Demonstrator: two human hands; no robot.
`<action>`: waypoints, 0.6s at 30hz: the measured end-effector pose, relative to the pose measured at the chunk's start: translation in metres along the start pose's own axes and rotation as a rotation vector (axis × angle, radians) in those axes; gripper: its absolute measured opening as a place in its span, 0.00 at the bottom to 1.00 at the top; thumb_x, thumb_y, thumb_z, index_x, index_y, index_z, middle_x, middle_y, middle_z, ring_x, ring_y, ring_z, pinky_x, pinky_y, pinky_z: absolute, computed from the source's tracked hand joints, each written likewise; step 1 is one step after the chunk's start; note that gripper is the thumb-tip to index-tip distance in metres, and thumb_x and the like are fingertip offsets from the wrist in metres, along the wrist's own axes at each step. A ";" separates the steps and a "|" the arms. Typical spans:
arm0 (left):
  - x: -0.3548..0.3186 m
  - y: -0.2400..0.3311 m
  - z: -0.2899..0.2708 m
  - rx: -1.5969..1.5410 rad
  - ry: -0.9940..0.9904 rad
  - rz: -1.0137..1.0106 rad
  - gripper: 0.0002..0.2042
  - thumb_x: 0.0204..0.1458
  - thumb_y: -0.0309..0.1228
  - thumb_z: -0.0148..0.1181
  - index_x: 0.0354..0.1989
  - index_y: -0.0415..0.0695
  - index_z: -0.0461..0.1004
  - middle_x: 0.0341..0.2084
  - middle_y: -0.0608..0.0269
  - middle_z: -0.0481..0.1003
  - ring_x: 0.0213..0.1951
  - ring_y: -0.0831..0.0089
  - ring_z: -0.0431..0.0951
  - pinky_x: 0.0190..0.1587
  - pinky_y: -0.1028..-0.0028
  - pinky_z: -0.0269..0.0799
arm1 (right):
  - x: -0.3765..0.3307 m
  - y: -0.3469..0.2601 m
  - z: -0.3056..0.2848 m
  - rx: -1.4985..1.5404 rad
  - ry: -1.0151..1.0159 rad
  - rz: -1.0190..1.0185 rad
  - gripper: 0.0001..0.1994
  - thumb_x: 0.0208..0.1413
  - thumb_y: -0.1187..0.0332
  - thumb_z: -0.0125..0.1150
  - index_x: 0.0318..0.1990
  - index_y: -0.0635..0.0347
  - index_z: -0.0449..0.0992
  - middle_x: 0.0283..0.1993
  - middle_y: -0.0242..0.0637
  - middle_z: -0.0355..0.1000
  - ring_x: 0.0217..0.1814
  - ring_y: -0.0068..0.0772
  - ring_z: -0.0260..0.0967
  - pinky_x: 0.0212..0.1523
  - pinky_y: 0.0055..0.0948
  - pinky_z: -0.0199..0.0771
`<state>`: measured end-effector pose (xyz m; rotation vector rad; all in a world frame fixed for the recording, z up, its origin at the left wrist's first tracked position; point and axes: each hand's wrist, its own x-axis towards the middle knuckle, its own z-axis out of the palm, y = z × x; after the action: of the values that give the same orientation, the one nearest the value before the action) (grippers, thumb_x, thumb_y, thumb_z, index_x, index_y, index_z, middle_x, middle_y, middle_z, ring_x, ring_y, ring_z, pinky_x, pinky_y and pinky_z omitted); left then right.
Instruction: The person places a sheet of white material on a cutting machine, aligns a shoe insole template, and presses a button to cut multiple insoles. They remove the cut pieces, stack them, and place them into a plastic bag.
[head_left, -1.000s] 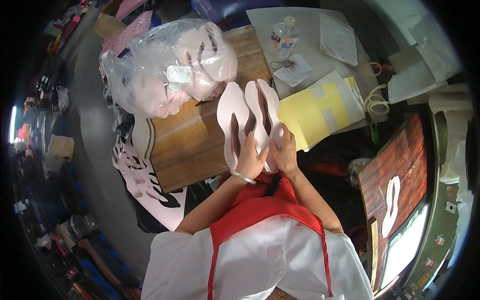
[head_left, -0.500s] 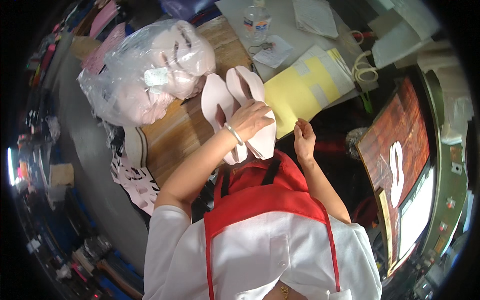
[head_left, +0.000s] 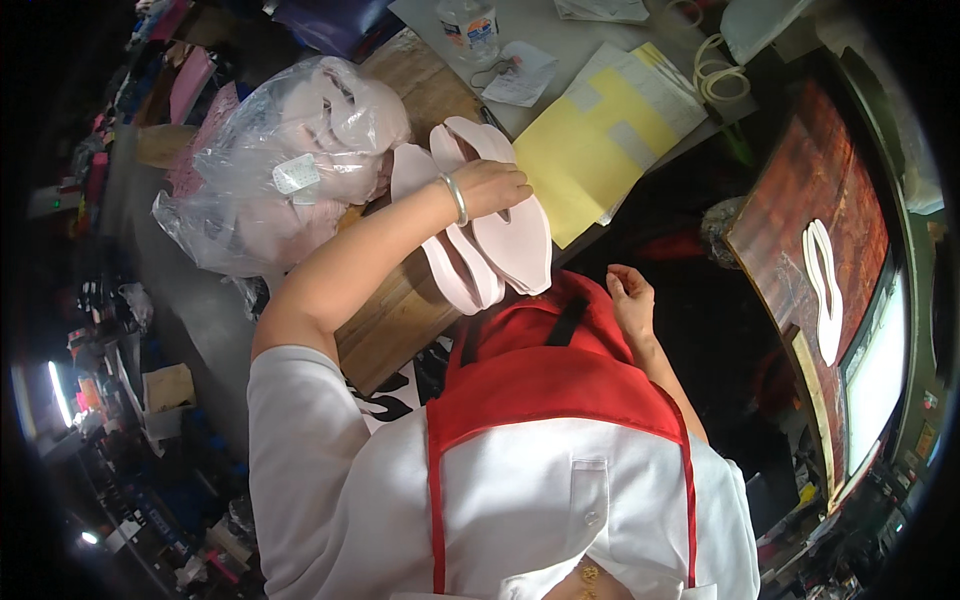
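Two stacks of pale pink shoe-upper pieces, each with a long slot in the middle, lie side by side at the front of the wooden work board [head_left: 400,315]. My left hand [head_left: 485,188] is on the right stack [head_left: 515,245], its fingers bent together over the top layer near the slot. The left stack [head_left: 470,275] passes partly under my left wrist, which wears a silver bangle. Off the table's front edge, beside my red apron [head_left: 545,395], my right hand [head_left: 630,295] hangs with loosely bent fingers, thumb apart, holding nothing visible.
A clear plastic bag [head_left: 225,215] of pink pieces sits behind my left arm. Beyond the right stack lies a yellow folder [head_left: 570,160], with a bottle [head_left: 470,30] and papers behind. On a reddish board [head_left: 800,170] at right lies a white shoe-shaped loop [head_left: 823,290].
My view has shifted. My left hand has moved from the right stack's outer edge to nearer its slot. The two stacks have come to lie closer and slightly turned. My right hand remains low, without anything visible.
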<state>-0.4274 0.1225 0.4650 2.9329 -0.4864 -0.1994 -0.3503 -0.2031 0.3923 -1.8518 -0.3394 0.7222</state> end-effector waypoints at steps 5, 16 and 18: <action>-0.003 -0.001 -0.004 0.009 0.011 0.071 0.17 0.43 0.27 0.59 0.44 0.40 0.71 0.34 0.61 0.73 0.41 0.63 0.74 0.43 0.69 0.72 | 0.001 -0.009 0.003 0.045 -0.001 0.022 0.08 0.58 0.75 0.56 0.44 0.65 0.75 0.35 0.28 0.73 0.35 0.15 0.65 0.38 0.17 0.67; -0.092 0.013 -0.098 -0.614 0.630 -0.598 0.07 0.49 0.21 0.60 0.37 0.34 0.76 0.32 0.59 0.76 0.32 0.69 0.77 0.36 0.76 0.73 | 0.016 -0.009 0.002 0.058 -0.019 0.020 0.08 0.57 0.73 0.58 0.42 0.67 0.76 0.35 0.33 0.75 0.37 0.19 0.69 0.40 0.20 0.69; -0.117 0.022 -0.104 -1.044 0.923 -0.812 0.06 0.51 0.22 0.60 0.36 0.34 0.76 0.31 0.61 0.77 0.25 0.74 0.76 0.28 0.79 0.71 | 0.019 -0.010 0.004 0.101 -0.040 0.051 0.08 0.58 0.73 0.58 0.42 0.67 0.76 0.34 0.30 0.74 0.35 0.17 0.66 0.39 0.18 0.68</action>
<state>-0.5281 0.1548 0.5827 1.7174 0.7275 0.5984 -0.3369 -0.1864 0.3942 -1.7581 -0.2775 0.7980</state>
